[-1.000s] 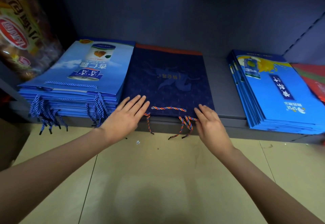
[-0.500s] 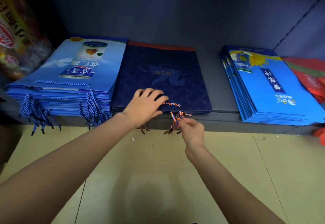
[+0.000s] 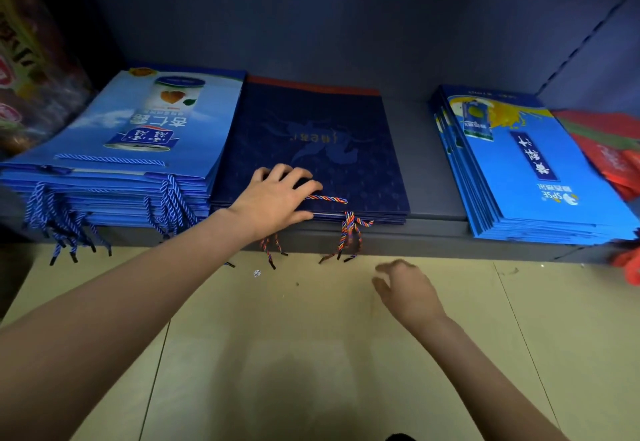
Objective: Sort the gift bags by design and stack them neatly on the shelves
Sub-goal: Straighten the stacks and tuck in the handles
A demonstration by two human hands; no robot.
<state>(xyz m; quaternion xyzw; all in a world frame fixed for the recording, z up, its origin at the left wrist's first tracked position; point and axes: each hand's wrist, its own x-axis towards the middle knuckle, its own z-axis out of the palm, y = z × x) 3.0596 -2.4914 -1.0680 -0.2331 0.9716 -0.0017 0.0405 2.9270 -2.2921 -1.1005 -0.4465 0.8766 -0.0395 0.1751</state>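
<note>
Three flat stacks of gift bags on one grey shelf (image 3: pixel 433 229), low above a tiled floor (image 3: pixel 311 354). At left, light blue bags (image 3: pixel 145 135) printed with a can and white characters, blue-and-white cord handles (image 3: pixel 169 205) hanging over the front edge. In the middle, touching that stack, dark navy bags (image 3: pixel 318 149) with a faint figure, small gold lettering and an orange band at the far edge; multicoloured cord handles (image 3: pixel 349 232) draped over the shelf lip. At right, well apart, bright blue bags (image 3: pixel 526 170) with a yellow splash and a dark vertical label.

Beyond those, red bags (image 3: pixel 609 153) cut off by the frame edge; design unreadable. At far left, a packaged item (image 3: pixel 31 94), blurred and partly out of frame.

Left hand (image 3: pixel 277 201) on the navy stack's near edge, fingers curled over the top bag, thumb against the front edge beside a cord. Right hand (image 3: pixel 405 288) below the shelf, over the floor, fingers loosely bent, blurred, holding nothing, touching nothing.
</note>
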